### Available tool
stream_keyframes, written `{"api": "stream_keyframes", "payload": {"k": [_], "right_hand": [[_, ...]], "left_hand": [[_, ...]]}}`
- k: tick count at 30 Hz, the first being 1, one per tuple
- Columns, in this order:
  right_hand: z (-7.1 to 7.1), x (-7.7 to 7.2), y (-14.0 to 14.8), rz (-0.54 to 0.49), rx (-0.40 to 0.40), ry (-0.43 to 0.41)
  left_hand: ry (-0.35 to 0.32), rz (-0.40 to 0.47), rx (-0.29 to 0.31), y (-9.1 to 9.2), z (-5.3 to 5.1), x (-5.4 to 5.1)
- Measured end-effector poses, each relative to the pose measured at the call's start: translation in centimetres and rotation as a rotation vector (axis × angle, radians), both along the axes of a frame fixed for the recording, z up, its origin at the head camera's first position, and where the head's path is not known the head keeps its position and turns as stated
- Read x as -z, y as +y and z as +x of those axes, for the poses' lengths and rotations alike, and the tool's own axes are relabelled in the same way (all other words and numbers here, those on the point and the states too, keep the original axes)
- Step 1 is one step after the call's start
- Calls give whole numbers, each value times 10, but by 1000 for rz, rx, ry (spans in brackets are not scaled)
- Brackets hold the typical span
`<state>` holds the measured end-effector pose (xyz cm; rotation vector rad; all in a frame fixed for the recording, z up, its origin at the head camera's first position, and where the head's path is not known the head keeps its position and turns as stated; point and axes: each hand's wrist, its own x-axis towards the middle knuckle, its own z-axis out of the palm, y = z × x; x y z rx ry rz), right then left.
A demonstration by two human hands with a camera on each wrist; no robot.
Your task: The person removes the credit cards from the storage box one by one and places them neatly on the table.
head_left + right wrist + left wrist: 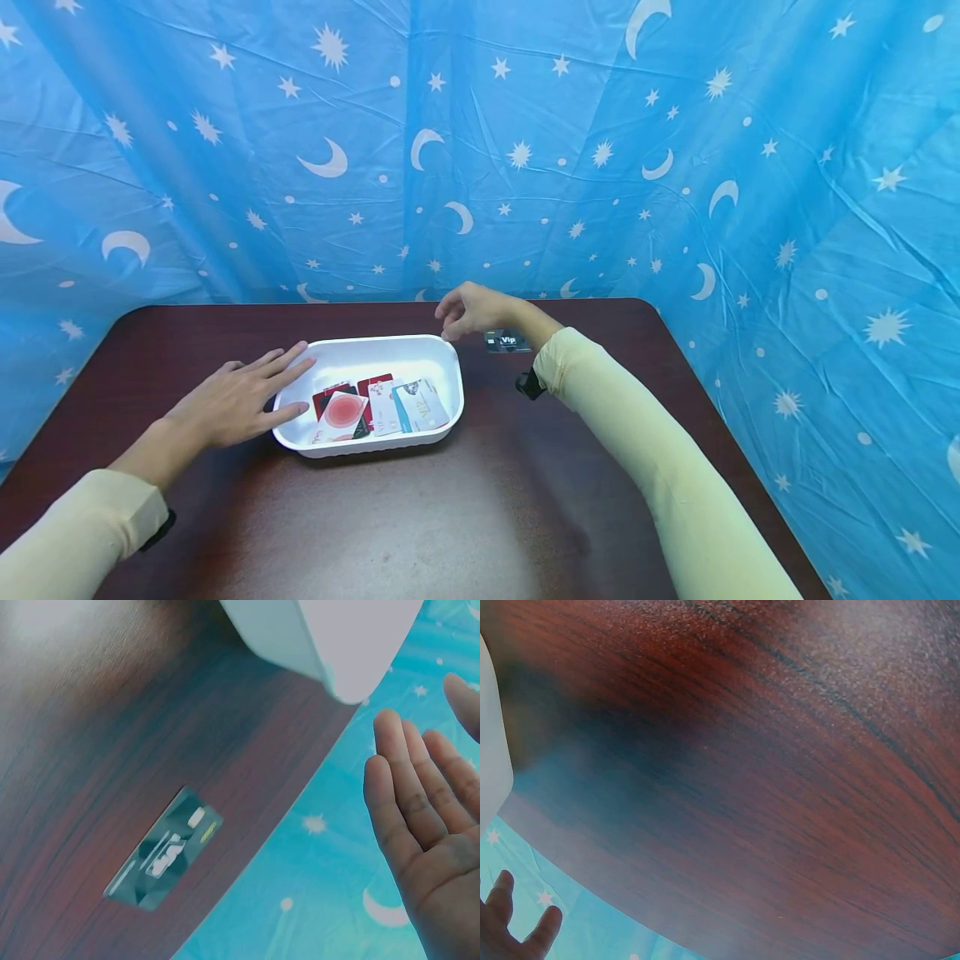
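Observation:
A white plastic tray [330,354] holds several cards. Among them are a white card with a pink round pattern [343,412], a white card with a blue stripe [422,407], a plain whitish card [384,408] and partly covered red and dark ones. My left hand [232,402], fingers spread and straight, lies at the tray's left side; whether it touches the rim I cannot tell. My right hand [477,308] hovers near the back right corner with relaxed fingers, nothing in it. Just right of the tray, below my right wrist, a black VIP card [163,851] lies flat.
The dark red-brown wood table [360,517] reaches toward me and to both sides. Behind it hangs a blue curtain [480,117] with white moons and stars, which also closes off the right side. A black band [530,384] sits under my right sleeve.

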<state>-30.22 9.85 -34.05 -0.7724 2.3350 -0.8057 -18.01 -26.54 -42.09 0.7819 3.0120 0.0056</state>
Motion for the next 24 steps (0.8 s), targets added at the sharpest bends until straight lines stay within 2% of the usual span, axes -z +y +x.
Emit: {"api": "stream_keyframes", "payload": {"k": [14,24], "right_hand": [[6,15,-39,141,-82,-75],[8,24,-56,217,-88,-151]], "left_hand": [[5,15,3,-2,0,2],[3,15,3,-1,0,1]]}}
